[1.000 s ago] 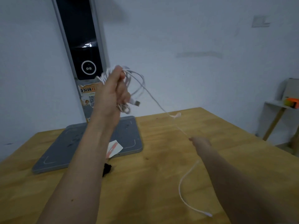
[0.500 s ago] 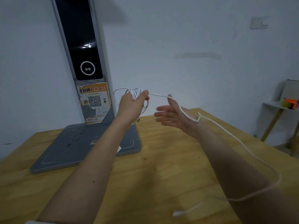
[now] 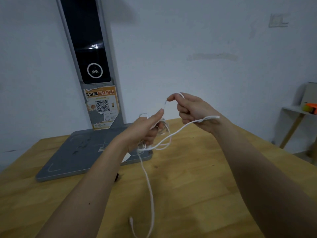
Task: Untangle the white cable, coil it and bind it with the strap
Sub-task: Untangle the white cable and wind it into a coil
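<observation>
My left hand (image 3: 147,129) is closed around a bunch of loops of the white cable (image 3: 151,191), held above the wooden table. My right hand (image 3: 192,110) is raised just to its right and pinches a strand of the same cable between thumb and forefinger; another strand crosses its wrist. A long free end hangs from the bunch down to the table, with its plug lying near the front edge. A small dark object (image 3: 117,176), possibly the strap, peeks out beside my left forearm on the table.
A grey flat base (image 3: 72,158) with a tall dark upright panel and an orange QR sticker stands at the back left of the wooden table (image 3: 197,186). A small side shelf (image 3: 295,110) with an orange object is at the far right by the wall.
My left hand has dropped from head height to just above the table. My right hand has closed from an open palm onto a strand, and the free end now hangs in front.
</observation>
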